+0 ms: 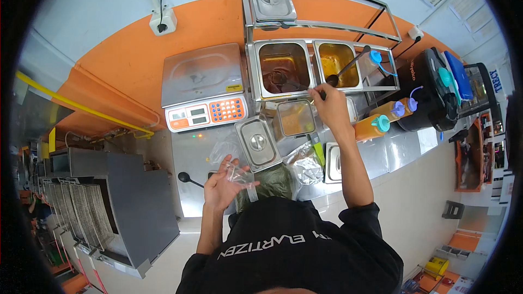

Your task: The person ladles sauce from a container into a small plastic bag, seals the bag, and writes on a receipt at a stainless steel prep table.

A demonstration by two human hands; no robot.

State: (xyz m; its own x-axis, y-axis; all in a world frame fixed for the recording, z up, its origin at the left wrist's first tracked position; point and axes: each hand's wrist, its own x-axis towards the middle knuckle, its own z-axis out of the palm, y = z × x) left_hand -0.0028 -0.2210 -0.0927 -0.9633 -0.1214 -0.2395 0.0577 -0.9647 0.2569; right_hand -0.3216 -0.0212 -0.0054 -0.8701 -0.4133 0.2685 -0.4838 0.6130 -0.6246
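Observation:
My left hand (224, 188) is palm up near the table's front edge, with a small clear plastic bag (241, 176) held among its spread fingers. My right hand (330, 108) grips the dark handle of a utensil, probably a ladle, at the front right corner of a steel pan of dark red sauce (282, 75); its lower end is unclear in the sauce. Right of it, a second steel pan holds yellow-orange sauce (333, 59) and a black ladle (347, 67). A clear container of orange-brown contents (295, 118) stands just in front of the pans, beside a steel lid (258, 142).
A digital scale (204, 85) stands left of the pans. Squeeze bottles (369, 127) and a black appliance (423, 90) are at right. In front lie foil (305, 163), a bag of green leaves (271, 181) and a black ladle (186, 177). Fryer baskets (77, 208) are at left.

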